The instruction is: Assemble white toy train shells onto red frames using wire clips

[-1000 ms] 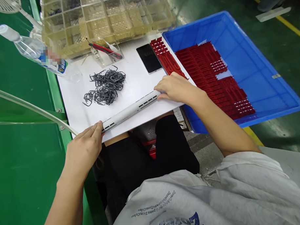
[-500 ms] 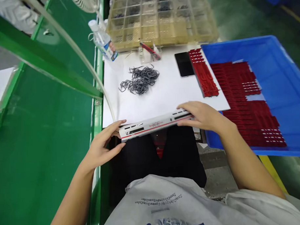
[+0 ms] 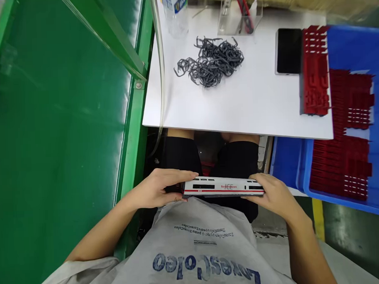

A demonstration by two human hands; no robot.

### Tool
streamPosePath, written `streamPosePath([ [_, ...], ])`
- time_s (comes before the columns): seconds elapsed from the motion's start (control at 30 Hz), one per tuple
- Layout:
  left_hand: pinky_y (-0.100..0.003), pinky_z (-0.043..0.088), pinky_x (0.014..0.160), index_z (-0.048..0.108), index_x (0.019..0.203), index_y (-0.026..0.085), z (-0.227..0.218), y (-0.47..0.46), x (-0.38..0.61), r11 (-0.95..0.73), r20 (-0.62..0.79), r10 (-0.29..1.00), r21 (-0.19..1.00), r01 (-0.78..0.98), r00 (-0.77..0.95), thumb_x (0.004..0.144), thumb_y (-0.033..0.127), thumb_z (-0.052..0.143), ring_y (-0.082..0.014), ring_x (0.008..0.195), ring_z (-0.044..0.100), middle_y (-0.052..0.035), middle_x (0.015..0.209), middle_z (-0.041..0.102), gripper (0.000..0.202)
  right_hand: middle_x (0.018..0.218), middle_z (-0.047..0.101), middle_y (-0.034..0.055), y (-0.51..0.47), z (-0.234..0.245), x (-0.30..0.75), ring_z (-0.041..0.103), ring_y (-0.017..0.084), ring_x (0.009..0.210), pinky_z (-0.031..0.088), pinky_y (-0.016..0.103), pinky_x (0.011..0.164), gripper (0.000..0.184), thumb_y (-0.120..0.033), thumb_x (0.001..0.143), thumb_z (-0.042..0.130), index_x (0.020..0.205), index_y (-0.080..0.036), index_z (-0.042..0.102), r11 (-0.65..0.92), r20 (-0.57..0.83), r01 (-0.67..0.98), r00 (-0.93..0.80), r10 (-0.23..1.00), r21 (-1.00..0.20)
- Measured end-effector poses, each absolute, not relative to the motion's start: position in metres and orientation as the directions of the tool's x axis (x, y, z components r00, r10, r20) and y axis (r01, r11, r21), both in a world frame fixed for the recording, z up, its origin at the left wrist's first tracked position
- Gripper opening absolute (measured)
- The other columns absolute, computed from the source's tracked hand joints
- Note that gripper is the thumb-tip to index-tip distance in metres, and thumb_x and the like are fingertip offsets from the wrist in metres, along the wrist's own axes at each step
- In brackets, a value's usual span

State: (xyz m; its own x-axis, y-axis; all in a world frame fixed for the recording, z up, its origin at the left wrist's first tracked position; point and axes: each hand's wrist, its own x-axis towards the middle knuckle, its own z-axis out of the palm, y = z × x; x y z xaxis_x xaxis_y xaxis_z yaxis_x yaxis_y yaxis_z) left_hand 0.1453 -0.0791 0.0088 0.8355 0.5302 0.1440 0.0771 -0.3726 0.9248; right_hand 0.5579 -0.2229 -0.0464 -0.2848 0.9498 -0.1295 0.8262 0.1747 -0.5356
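Between my hands, above my lap, is a white model train car [image 3: 220,185] with a red stripe, dark windows and "ICE" lettering. My left hand [image 3: 163,186] pinches its left end between thumb and fingers. At the other end my right hand [image 3: 270,191] grips the car the same way. The car lies level, its printed side facing up toward me. On the white table [image 3: 253,110] beyond, a tangle of dark grey bent plastic strips [image 3: 211,61] lies apart from both hands.
A red part stack [image 3: 315,71] and a phone [image 3: 288,51] lie at the table's right. A blue bin [image 3: 341,207] holds many red parts. A clear bottle [image 3: 175,18] and a small tool holder [image 3: 239,20] stand at the back. A green frame [image 3: 135,115] and hose [image 3: 160,76] border the left.
Both hands have drawn the train car back from the table's front edge toward my body, and it is now more level. My view has tilted downward.
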Motion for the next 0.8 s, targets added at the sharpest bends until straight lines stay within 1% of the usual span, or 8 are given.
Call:
streamPosePath([
  [0.13, -0.04, 0.066, 0.117, 0.062, 0.168, 0.03, 0.0, -0.093, 0.148, -0.345, 0.133, 0.507, 0.937, 0.059, 0.852, 0.101, 0.026, 0.088, -0.031, 0.137, 0.079, -0.0131, 0.154, 0.077, 0.071, 0.095, 0.078, 0.0101, -0.249, -0.059, 0.554, 0.076, 0.032, 0.083, 0.057, 0.043, 0.073, 0.044, -0.066, 0.111, 0.061, 0.11, -0.022, 0.065, 0.142, -0.148, 0.84, -0.254, 0.956, -0.524],
  [0.23, -0.043, 0.07, 0.111, 0.062, 0.167, 0.028, -0.003, -0.101, 0.154, -0.34, 0.136, 0.472, 0.94, 0.037, 0.871, 0.102, 0.022, 0.085, -0.0325, 0.13, 0.082, -0.0149, 0.152, 0.078, 0.07, 0.1, 0.079, 0.01, -0.256, -0.053, 0.543, 0.078, 0.034, 0.091, 0.06, 0.057, 0.098, 0.044, -0.067, 0.109, 0.065, 0.109, -0.023, 0.065, 0.129, -0.21, 0.837, -0.278, 0.937, -0.532],
  [0.33, -0.045, 0.072, 0.102, 0.057, 0.17, 0.023, -0.004, -0.106, 0.165, -0.374, 0.191, 0.4, 0.927, -0.03, 0.896, 0.105, 0.019, 0.078, -0.0332, 0.123, 0.084, -0.0192, 0.156, 0.075, 0.068, 0.13, 0.08, 0.0152, -0.245, -0.032, 0.518, 0.078, 0.04, 0.12, 0.052, 0.066, 0.119, 0.059, -0.075, 0.104, 0.071, 0.132, -0.023, 0.066, 0.158, -0.211, 0.78, -0.349, 0.913, -0.606],
  [0.4, -0.046, 0.071, 0.1, 0.054, 0.172, 0.023, -0.003, -0.109, 0.173, -0.404, 0.225, 0.367, 0.912, -0.063, 0.903, 0.108, 0.017, 0.075, -0.0336, 0.122, 0.083, -0.0206, 0.158, 0.073, 0.067, 0.148, 0.074, 0.0174, -0.231, -0.016, 0.496, 0.074, 0.039, 0.132, 0.058, 0.058, 0.114, 0.077, -0.08, 0.102, 0.07, 0.152, -0.024, 0.057, 0.185, -0.177, 0.678, -0.427, 0.887, -0.711],
  [0.5, -0.048, 0.068, 0.109, 0.063, 0.163, 0.026, 0.0, -0.118, 0.181, -0.347, 0.233, 0.429, 0.935, -0.079, 0.873, 0.105, 0.02, 0.082, -0.0346, 0.132, 0.079, -0.0181, 0.154, 0.076, 0.062, 0.127, 0.079, 0.0117, -0.207, -0.002, 0.469, 0.078, 0.03, 0.11, 0.062, 0.043, 0.089, 0.06, -0.074, 0.111, 0.061, 0.143, -0.023, 0.06, 0.212, -0.108, 0.523, -0.514, 0.851, -0.825],
  [0.63, -0.034, 0.071, 0.084, 0.074, 0.138, 0.025, -0.001, -0.14, 0.183, 0.344, -0.222, 0.674, 0.939, -0.032, 0.704, 0.09, 0.037, 0.101, -0.0254, 0.105, 0.084, -0.0125, 0.133, 0.082, 0.057, 0.098, 0.073, 0.0029, -0.193, 0.0, 0.459, 0.07, 0.021, 0.082, 0.053, 0.034, 0.071, 0.051, -0.073, 0.108, 0.068, 0.115, -0.023, 0.062, 0.213, -0.013, 0.474, -0.431, 0.902, -0.854],
  [0.7, -0.026, 0.065, 0.062, 0.073, 0.121, 0.02, -0.006, -0.152, 0.184, 0.719, -0.454, 0.528, 0.689, -0.094, 0.718, 0.093, 0.049, 0.097, -0.0194, 0.077, 0.081, -0.0071, 0.103, 0.083, 0.047, 0.097, 0.073, 0.0023, -0.194, -0.002, 0.458, 0.068, 0.02, 0.08, 0.052, 0.034, 0.07, 0.047, -0.068, 0.106, 0.074, 0.112, -0.024, 0.061, 0.231, 0.023, 0.489, -0.394, 0.919, -0.841],
  [0.8, -0.023, 0.061, 0.051, 0.068, 0.1, 0.016, -0.014, -0.169, 0.189, 0.892, -0.501, 0.371, 0.428, -0.149, 0.782, 0.095, 0.049, 0.094, -0.0189, 0.061, 0.079, -0.0038, 0.081, 0.079, 0.042, 0.102, 0.077, 0.0039, -0.197, -0.004, 0.455, 0.072, 0.022, 0.085, 0.056, 0.035, 0.074, 0.036, -0.056, 0.11, 0.073, 0.12, -0.024, 0.064, 0.259, 0.026, 0.473, -0.445, 0.895, -0.842],
])
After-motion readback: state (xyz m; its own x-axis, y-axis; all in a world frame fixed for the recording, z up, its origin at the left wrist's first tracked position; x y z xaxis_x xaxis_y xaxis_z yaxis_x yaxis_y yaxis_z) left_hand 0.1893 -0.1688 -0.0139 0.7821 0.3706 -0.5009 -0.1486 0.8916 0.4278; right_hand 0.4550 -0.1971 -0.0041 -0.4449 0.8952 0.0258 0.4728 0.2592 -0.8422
